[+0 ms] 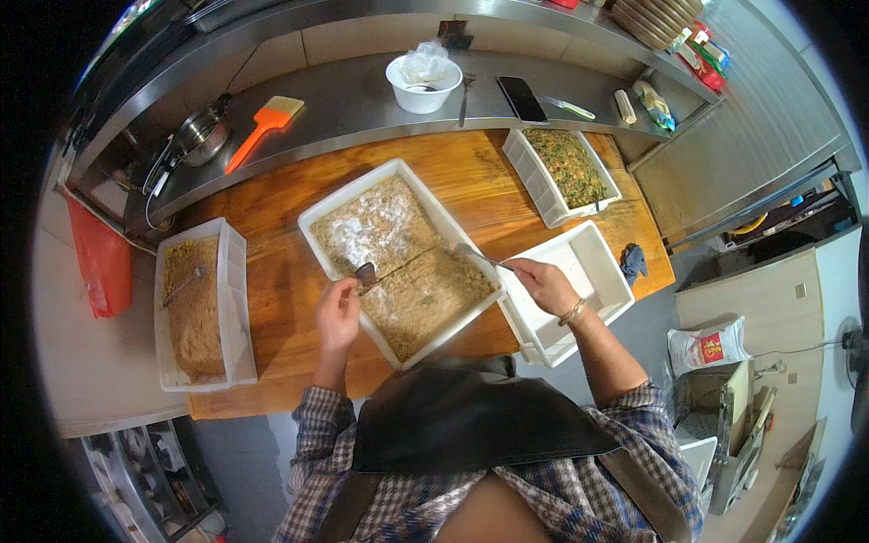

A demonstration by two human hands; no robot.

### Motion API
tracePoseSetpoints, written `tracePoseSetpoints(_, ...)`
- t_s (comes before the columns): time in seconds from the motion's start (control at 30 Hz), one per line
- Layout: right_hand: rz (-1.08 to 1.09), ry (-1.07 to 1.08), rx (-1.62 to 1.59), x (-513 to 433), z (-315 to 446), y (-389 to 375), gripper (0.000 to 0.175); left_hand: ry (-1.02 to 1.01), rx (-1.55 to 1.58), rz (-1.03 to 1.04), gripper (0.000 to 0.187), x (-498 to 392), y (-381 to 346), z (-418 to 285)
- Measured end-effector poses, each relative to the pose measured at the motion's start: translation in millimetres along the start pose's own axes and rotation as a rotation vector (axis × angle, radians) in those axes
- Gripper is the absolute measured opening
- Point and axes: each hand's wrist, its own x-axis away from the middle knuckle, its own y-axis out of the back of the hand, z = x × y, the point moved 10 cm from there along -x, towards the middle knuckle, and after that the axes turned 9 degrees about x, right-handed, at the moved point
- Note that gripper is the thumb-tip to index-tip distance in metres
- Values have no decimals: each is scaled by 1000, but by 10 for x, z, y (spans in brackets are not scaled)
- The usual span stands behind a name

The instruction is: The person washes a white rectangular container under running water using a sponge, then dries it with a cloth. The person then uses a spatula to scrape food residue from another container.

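Before me a white plastic tub [453, 337] holds a light brown, crumbly mixture [434, 298]. White powder [370, 220] is scattered over its far half, and a narrow groove [407, 263] runs across the middle. My left hand [339, 313], at the tub's left rim, pinches a small dark flat-headed tool [366, 273] above one end of the groove. My right hand [546, 288] grips the handle of a metal utensil [483, 256], reaching over the right rim near the groove's other end; its blurred head cannot be made out.
Left stands a tub of brown crumbs [195, 305] with a fork [185, 285]. A white tub [567, 261] is under my right forearm; behind it is a tub of chopped green filling [565, 166]. The steel shelf holds an orange brush [265, 127], white bowl [424, 95], phone [521, 98] and knife [567, 106].
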Motion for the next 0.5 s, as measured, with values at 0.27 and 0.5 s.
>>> tracePoseSetpoints(0.27,7,-295,-44,685,-948,309,25,-52,-42,-39,16,65,133,-27)
tracePoseSetpoints(0.5,158,-385,406,1048,-2219,376,23,48,-8,-66,14,263,69,182)
